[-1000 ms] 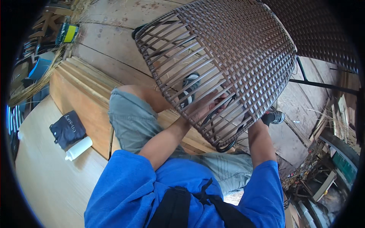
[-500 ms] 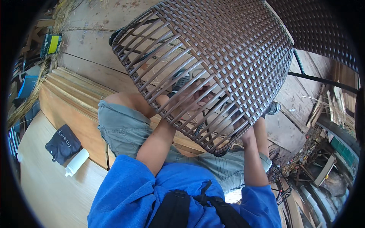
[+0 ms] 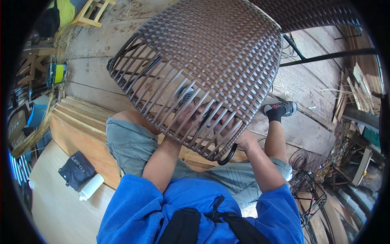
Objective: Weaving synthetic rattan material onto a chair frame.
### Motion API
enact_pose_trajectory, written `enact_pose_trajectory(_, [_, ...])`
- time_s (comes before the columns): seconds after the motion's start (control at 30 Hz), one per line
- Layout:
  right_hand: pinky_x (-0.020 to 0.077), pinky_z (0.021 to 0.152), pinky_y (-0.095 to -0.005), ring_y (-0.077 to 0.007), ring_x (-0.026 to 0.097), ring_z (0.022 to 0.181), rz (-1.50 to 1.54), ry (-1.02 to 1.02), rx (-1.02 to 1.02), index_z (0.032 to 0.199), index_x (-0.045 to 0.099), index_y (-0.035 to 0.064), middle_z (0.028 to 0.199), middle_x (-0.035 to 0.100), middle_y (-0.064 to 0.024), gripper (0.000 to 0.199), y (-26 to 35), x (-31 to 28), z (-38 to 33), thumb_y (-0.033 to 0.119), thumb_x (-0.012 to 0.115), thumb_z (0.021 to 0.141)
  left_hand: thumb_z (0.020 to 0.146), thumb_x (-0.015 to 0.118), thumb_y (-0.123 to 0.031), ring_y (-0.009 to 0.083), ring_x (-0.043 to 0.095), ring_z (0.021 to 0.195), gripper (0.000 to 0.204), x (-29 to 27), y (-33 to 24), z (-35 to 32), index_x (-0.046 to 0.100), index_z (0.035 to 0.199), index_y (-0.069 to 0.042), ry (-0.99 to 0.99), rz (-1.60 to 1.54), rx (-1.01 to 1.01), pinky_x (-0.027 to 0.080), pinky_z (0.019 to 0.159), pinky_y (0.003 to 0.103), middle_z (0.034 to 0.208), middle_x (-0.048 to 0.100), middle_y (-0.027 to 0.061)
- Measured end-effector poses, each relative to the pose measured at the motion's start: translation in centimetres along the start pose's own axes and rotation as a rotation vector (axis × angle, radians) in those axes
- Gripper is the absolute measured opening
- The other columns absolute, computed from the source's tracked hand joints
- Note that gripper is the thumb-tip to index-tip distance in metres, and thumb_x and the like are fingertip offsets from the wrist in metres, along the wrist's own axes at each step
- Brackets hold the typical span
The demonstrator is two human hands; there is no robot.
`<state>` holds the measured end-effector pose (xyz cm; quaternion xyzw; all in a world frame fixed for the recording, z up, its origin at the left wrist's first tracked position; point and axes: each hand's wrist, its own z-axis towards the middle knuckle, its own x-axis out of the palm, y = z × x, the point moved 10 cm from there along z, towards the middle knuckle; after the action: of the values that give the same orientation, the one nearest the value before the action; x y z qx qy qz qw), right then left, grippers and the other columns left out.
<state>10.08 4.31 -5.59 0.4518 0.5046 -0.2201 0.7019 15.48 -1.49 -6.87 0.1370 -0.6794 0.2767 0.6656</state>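
- The brown woven-rattan chair shell on a black metal frame [image 3: 211, 61] tilts over the person's lap, centre frame.
- The left hand [image 3: 187, 122] sits behind the unwoven strands; its grip cannot be told.
- The right hand [image 3: 243, 140] is closed on the shell's near right edge.
- A dark blue pouch [image 3: 76, 171] and white tube [image 3: 92, 186] lie near left.

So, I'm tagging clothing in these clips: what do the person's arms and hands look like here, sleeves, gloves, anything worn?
Both hands are bare, no gloves. The left hand and right hand show no watch or rings that I can make out, though the woven chair frame partly hides them. The forearms are uncovered; bright blue short sleeves end above the elbows.
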Motion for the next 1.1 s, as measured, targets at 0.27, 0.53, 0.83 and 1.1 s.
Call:
enact_pose_trajectory(0.27, [0.0474, 0.077, -0.0413, -0.0339, 0.057, 0.089, 0.559, 0.026, 0.152, 0.107, 0.059, 0.0077, 0.097, 0.059, -0.0173, 0.028, -0.9, -3.9, 1.0, 0.022, 0.06, 0.083, 0.092, 0.05, -0.028, 0.0158, 0.055, 0.091, 0.024, -5.7, 0.1, -2.1, 0.056, 0.098, -0.005, -0.187, 0.277, -0.021, 0.048, 0.077, 0.032, 0.09, 0.058, 0.0046])
enact_pose_trajectory(0.53, [0.0437, 0.069, -0.0394, -0.0324, 0.052, 0.076, 0.585, -0.055, 0.378, 0.077, 0.052, 0.0037, 0.075, 0.052, -0.0116, 0.021, -5.4, -5.3, -8.2, 0.023, 0.06, 0.084, 0.093, 0.05, -0.026, 0.0154, 0.055, 0.091, 0.023, -10.7, 1.4, -4.7, 0.056, 0.099, -0.005, -0.421, 0.488, -0.014, 0.048, 0.078, 0.031, 0.089, 0.058, 0.0044])
enact_pose_trajectory(0.83, [0.0435, 0.068, -0.0351, -0.027, 0.053, 0.075, 0.735, -0.161, 0.509, 0.079, 0.053, 0.0044, 0.076, 0.054, -0.0089, 0.027, -6.0, -5.3, -7.9, 0.03, 0.055, 0.088, 0.093, 0.049, -0.025, 0.0148, 0.055, 0.091, 0.021, -15.5, 5.8, -8.0, 0.056, 0.1, -0.005, -0.574, 0.633, -0.195, 0.047, 0.078, 0.03, 0.089, 0.058, 0.0042])
enact_pose_trajectory(1.1, [0.0453, 0.077, -0.0369, -0.0311, 0.054, 0.095, 0.819, -0.27, 0.408, 0.079, 0.054, 0.0049, 0.096, 0.055, -0.0128, 0.023, -4.1, -7.8, -8.9, 0.019, 0.071, 0.074, 0.093, 0.049, -0.023, 0.0144, 0.055, 0.091, 0.02, -18.9, 8.0, -9.7, 0.056, 0.1, -0.006, -0.635, 0.824, -0.429, 0.047, 0.079, 0.029, 0.089, 0.058, 0.0041])
